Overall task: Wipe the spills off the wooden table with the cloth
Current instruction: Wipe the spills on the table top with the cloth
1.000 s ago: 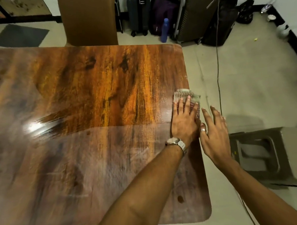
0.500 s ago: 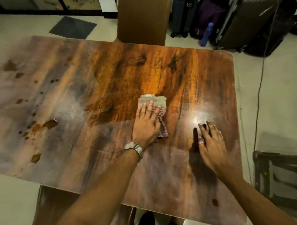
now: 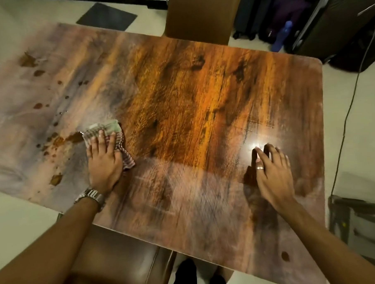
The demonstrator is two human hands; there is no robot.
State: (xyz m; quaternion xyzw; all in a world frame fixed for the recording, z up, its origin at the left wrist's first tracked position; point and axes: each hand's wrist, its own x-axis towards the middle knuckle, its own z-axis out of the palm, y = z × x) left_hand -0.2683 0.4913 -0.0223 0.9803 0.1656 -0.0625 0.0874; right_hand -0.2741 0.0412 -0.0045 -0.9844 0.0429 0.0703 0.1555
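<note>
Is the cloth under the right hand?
No, the cloth lies under the left hand, while the right hand lies open on the wooden table, apart from it.

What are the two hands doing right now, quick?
Left hand: open, straight fingers pressing the cloth onto the table.
Right hand: open, fingers spread, holding nothing.

**Cloth moved across to the spills**

My left grip [image 3: 105, 164] has pushed the cloth [image 3: 96, 128] from the right edge of the table [image 3: 190, 88] to its left part, where it now touches the brown spills [image 3: 57, 141]. My right grip [image 3: 271, 172] came from beside the edge onto the table.
</note>
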